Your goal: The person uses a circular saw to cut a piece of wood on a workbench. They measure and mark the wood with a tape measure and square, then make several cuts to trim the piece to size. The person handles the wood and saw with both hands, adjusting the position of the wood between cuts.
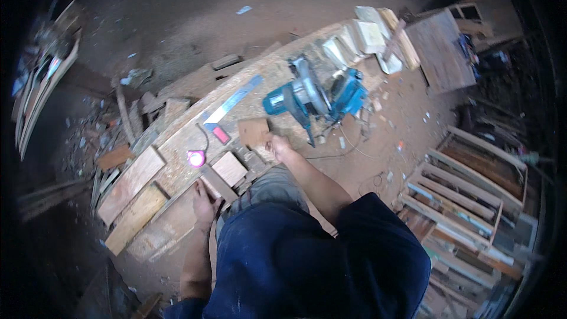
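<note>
clamping right hand on brown wood piece over desk, probably feeling light and stiff, best taking by its edges, and resting left hand by wooden strip, not clearly showing grip.

Beyond the right hand, a circular saw on the bench; beyond the left hand, a tape measure on the bench; left of the left hand, boards.

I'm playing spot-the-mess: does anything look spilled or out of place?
Yes: small scraps are scattered across the floor, left of the workbench. They look messy because they're strewn about, not gathered in one neat pile.
</note>
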A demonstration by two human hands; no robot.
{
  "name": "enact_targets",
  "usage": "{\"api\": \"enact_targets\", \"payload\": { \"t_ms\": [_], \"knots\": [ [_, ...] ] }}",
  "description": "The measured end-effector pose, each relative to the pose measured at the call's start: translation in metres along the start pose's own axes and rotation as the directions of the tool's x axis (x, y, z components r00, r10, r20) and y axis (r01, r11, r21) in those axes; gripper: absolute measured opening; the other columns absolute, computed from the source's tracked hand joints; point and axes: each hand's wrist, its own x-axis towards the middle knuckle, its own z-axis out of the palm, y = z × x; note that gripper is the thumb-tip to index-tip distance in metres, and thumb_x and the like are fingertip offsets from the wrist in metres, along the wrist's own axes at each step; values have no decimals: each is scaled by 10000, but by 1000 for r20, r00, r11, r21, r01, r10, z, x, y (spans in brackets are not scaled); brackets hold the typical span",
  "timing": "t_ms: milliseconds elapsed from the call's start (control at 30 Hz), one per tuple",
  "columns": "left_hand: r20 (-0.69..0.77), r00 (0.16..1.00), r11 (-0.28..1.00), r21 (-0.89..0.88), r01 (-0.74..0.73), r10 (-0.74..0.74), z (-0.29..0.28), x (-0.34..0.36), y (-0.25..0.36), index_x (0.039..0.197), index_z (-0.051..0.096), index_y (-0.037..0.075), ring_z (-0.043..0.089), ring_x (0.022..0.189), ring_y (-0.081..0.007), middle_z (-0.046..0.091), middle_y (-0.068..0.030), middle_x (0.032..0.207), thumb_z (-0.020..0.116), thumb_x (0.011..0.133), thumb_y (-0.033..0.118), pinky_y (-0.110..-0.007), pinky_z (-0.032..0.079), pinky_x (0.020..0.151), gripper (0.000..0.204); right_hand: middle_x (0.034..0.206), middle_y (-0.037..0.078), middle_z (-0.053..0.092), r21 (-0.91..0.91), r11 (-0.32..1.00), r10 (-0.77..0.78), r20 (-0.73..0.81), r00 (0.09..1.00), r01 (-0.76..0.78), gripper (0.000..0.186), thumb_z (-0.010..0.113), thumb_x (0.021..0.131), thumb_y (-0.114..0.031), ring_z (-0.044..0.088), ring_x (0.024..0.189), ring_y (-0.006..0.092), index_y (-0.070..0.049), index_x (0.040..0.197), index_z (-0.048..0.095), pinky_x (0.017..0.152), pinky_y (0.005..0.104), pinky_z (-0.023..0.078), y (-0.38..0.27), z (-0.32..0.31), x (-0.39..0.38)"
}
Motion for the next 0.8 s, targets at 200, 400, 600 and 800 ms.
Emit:
{"api": "enact_targets", "payload": {
  "t_ms": [200,400,600,800],
  "knots": [
    [-38,993,993,36,-111,113,2,1,-13,1593,177,-25,494,1287,-490,374,-313,1493,892,717,277,-483,471,1051,1171,821,16,638,-241,963,157,120,980,-125,212,572,998,-161,569,722,131,-40,1087,721,645,312,495,0,-178,-139],
    [-68,983,985,6,-171,171,0,-1,-14,1594,163,-35,501,1269,-493,387,-323,1472,886,731,266,-483,464,1050,1166,888,69,624,360,881,-131,-436,890,306,337,523,1045,-245,650,760,194,8,1248,614,603,290,546,-30,-305,-162],
    [-32,994,994,-5,-107,106,-6,-1,-6,1575,190,-58,496,1276,-490,393,-328,1465,881,735,250,-485,458,1063,1130,1048,121,657,-272,958,-161,-248,955,91,407,639,1014,-260,695,846,219,36,1289,591,729,321,588,9,-172,-136],
    [11,1000,1000,20,-20,20,-9,-3,2,1556,193,-102,413,1361,-482,362,-340,1486,855,749,254,-475,376,1156,1102,1480,265,441,-759,-100,-286,641,712,643,913,839,785,-306,407,1385,434,30,1507,392,1163,501,348,4,43,-145]
  ]
}}
